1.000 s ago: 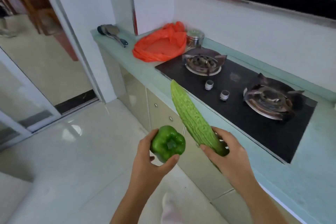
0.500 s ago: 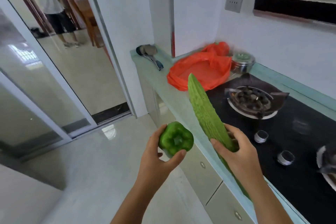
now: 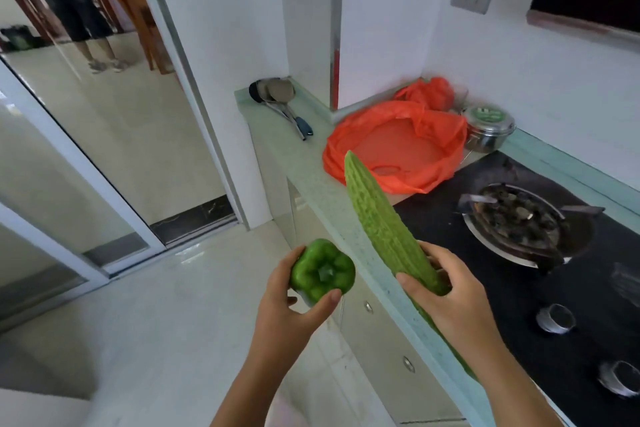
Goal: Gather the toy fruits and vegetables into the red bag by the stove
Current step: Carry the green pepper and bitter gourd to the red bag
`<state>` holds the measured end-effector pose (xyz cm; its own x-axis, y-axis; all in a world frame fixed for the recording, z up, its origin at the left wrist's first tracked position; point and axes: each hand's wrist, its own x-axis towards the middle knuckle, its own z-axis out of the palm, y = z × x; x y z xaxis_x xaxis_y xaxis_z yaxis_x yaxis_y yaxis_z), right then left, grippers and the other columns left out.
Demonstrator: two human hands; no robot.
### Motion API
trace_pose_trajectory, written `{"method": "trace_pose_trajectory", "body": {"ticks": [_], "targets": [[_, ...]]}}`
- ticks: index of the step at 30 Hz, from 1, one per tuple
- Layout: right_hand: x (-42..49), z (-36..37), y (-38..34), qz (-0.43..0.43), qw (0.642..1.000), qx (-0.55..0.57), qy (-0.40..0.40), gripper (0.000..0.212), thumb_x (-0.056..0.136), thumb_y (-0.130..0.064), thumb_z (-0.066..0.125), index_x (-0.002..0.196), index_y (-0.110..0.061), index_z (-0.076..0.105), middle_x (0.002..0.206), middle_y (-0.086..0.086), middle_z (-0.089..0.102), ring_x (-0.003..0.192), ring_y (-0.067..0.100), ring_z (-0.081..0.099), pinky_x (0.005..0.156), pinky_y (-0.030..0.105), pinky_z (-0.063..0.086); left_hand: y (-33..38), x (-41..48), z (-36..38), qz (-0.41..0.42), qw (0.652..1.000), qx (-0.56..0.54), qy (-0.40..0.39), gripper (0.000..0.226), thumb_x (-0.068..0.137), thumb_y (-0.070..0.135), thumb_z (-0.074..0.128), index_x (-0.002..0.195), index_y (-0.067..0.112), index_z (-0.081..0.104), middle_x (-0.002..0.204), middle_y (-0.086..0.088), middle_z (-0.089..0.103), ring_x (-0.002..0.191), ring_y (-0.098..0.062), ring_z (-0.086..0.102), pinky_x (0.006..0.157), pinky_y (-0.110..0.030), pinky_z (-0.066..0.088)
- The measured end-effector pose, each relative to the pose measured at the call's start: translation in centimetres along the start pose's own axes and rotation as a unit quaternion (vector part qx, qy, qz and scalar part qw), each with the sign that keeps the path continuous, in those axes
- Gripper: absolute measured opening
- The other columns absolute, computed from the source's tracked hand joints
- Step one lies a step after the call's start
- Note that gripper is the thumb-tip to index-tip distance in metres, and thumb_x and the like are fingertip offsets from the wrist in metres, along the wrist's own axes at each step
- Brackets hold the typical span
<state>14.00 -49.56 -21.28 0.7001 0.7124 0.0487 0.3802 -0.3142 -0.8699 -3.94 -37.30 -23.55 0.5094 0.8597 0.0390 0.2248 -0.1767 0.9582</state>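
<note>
The left hand (image 3: 291, 302) is wrapped around a green toy pepper (image 3: 322, 272), stem facing up, held out over the floor just off the bench (image 3: 311, 180) edge. The right hand (image 3: 450, 298) grips a long, bumpy toy bitter gourd (image 3: 379, 222) near its lower part — its pointed tip aims toward 11 o'clock, at the red bag (image 3: 398, 146). That bag lies open and slack on the bench at 12 o'clock from the hands, well apart from them, with nothing visible inside. A steel lidded pot (image 3: 488, 128) sits just at the bag's 3 o'clock, and the black stove (image 3: 519, 288) with its burner (image 3: 519, 222) lies at the bag's 5 o'clock. Ladles (image 3: 280, 100) rest at the bench's far end.
</note>
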Motion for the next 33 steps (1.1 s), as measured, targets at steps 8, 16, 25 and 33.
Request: {"method": "trace_pose_trajectory", "body": {"ticks": [8,16,25,33], "targets": [[9.6,7.6,-6.2,-0.025,0.999,-0.017,0.015,0.043,0.073,-0.028,0.075,0.106,-0.045,0.053,0.106,-0.020,0.055,0.095,-0.008,0.049,0.072,0.006,0.037,-1.3,12.0,-6.7,0.007,0.999,-0.038,-0.008,0.065,0.055,0.059,0.068,0.115,0.053,0.043,0.113,0.024,0.057,0.101,0.002,0.056,0.081,-0.028,0.049],[16.2,14.2,-9.1,-0.020,0.995,-0.092,0.037,0.052,0.072,-0.031,0.076,0.120,-0.030,0.054,0.107,-0.010,0.054,0.098,0.009,0.049,0.077,0.024,0.037,-3.6,20.3,-11.5,0.012,0.998,-0.041,-0.037,0.069,0.055,0.061,0.068,0.118,0.052,0.042,0.117,0.022,0.055,0.104,0.001,0.054,0.084,-0.031,0.049],[22.7,15.4,-8.6,0.023,0.989,-0.138,0.053,0.049,0.075,-0.027,0.072,0.121,-0.025,0.053,0.106,-0.004,0.054,0.095,0.012,0.050,0.081,0.029,0.039,-4.4,26.6,-12.0,0.009,0.995,-0.057,-0.080,0.067,0.056,0.060,0.068,0.118,0.053,0.043,0.118,0.023,0.056,0.105,0.002,0.054,0.086,-0.028,0.048],[30.6,14.5,-6.0,0.054,0.978,-0.166,0.112,0.050,0.074,-0.027,0.074,0.120,-0.021,0.055,0.102,0.002,0.056,0.093,0.018,0.053,0.078,0.032,0.041,-4.5,34.7,-8.8,0.009,0.990,-0.050,-0.132,0.068,0.057,0.056,0.073,0.119,0.048,0.045,0.118,0.021,0.057,0.106,0.003,0.055,0.083,-0.018,0.047]]}}
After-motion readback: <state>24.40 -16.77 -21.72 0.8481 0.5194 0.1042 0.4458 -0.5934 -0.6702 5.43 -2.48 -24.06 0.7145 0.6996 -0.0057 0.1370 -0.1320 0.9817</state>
